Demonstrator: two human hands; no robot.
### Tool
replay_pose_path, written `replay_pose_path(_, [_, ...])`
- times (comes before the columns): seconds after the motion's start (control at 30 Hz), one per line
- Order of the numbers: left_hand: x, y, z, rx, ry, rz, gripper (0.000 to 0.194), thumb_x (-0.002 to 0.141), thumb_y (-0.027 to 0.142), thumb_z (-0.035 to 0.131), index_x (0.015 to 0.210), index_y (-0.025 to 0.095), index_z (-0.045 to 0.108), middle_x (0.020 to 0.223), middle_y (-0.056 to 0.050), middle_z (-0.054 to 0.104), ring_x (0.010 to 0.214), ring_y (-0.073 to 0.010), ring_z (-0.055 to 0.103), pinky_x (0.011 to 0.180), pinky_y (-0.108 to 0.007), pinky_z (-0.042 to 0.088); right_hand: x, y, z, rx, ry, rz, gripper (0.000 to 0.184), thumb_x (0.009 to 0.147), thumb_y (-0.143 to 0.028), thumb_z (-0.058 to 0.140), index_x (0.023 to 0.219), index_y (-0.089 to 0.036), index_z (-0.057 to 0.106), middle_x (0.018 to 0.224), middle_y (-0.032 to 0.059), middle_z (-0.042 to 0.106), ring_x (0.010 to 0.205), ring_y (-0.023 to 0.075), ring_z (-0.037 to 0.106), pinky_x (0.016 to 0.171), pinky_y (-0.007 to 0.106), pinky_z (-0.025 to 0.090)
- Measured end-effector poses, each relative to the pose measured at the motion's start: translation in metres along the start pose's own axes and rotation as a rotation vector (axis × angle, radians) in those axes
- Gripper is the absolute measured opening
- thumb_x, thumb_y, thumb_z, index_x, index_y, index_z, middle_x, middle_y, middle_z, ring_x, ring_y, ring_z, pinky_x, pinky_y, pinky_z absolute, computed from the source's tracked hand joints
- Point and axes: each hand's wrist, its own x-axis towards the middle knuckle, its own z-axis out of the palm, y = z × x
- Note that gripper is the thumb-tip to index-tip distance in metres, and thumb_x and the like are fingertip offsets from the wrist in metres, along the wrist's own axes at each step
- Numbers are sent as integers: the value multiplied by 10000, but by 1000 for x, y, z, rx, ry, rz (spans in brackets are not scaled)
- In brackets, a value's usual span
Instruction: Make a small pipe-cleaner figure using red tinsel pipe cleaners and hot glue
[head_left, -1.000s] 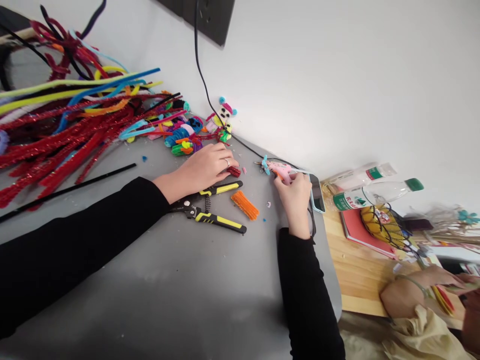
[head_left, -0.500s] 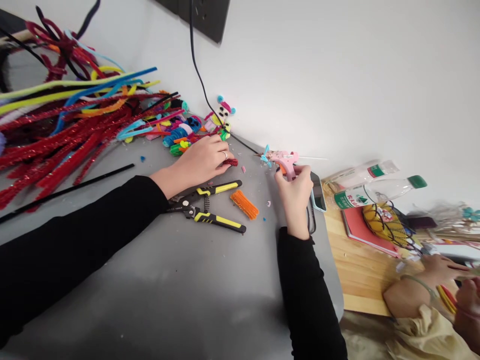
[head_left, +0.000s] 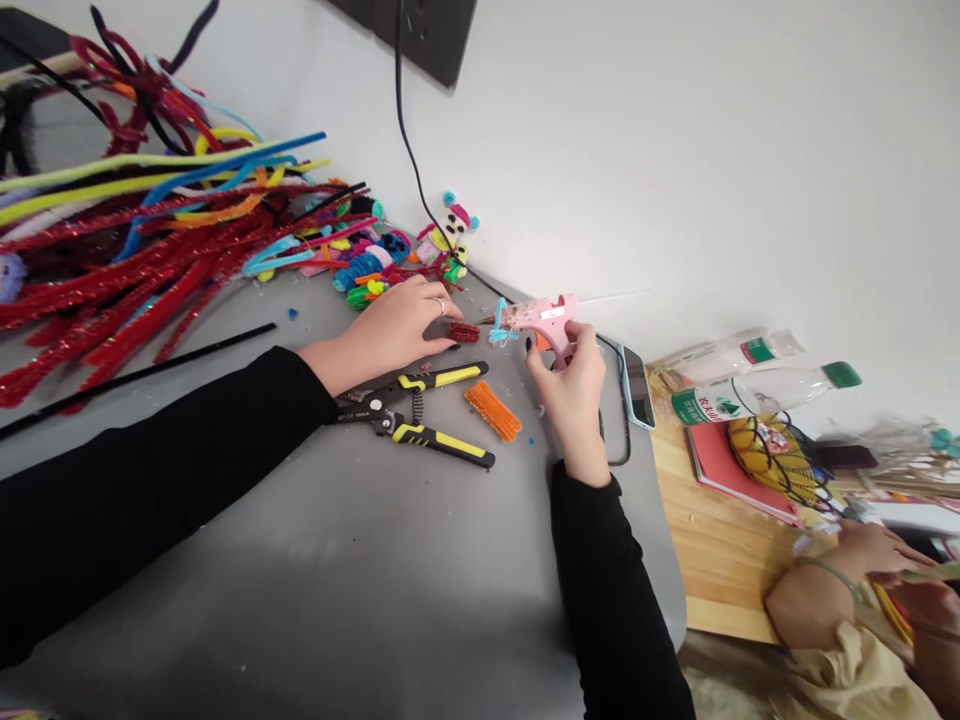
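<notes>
My left hand (head_left: 397,325), with a ring on one finger, rests low over the grey table and pinches the end of a short dark red pipe-cleaner bundle (head_left: 465,332). My right hand (head_left: 574,385) is closed around the handle of a pink glue gun (head_left: 549,314). Its nozzle points left, close by the red bundle; whether they touch I cannot tell. A light-blue stand piece (head_left: 501,322) sits near the nozzle. Below my left hand lie yellow-and-black wire strippers (head_left: 420,412), handles spread. An orange pipe-cleaner bundle (head_left: 493,411) lies to their right.
A heap of coloured pipe cleaners (head_left: 150,240) fills the left. Small pipe-cleaner figures (head_left: 448,235) stand against the wall. A black cable (head_left: 412,160) hangs behind. At right are a phone (head_left: 637,388), plastic bottles (head_left: 757,390), a yellow basket (head_left: 772,450) and another person's arms (head_left: 817,600).
My right hand has brought the glue gun leftward, so its nozzle is now by the red bundle. More of that bundle shows at my left fingertips. The view has shifted slightly.
</notes>
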Motion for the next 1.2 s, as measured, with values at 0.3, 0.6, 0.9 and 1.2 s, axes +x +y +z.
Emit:
replay_pose_path(0.3, [2, 4, 0, 10, -14, -35, 263, 912, 295, 643, 1095, 174, 786, 1060, -103, 727, 1089, -304, 625, 928, -418, 522, -4, -8, 5, -72, -41, -62, 283, 847, -350, 636, 1086, -221, 555, 900, 20, 668, 722, 178, 558, 704, 320, 442])
replay_pose_path(0.6, [3, 8, 0, 27, -20, -32, 259, 913, 271, 642, 1092, 161, 794, 1046, -103, 737, 1098, -305, 627, 924, -417, 525, -5, -8, 6, -66, -17, -90, 278, 849, -330, 627, 1092, -212, 562, 905, 23, 664, 727, 180, 559, 708, 322, 445])
replay_pose_path(0.9, [2, 8, 0, 26, -18, -32, 250, 910, 273, 650, 1080, 158, 794, 1041, -107, 733, 1102, -301, 627, 950, -420, 530, -4, -9, 6, -72, -20, -100, 249, 851, -334, 624, 1062, -219, 559, 843, 7, 644, 715, 187, 568, 696, 322, 448])
replay_pose_path(1.2, [2, 6, 0, 4, -5, -27, 233, 903, 269, 650, 1067, 181, 790, 1045, -94, 734, 1104, -297, 624, 949, -415, 527, -3, -2, 6, -67, -39, -104, 272, 878, -356, 602, 1108, -217, 560, 945, 54, 699, 750, 199, 589, 720, 335, 469])
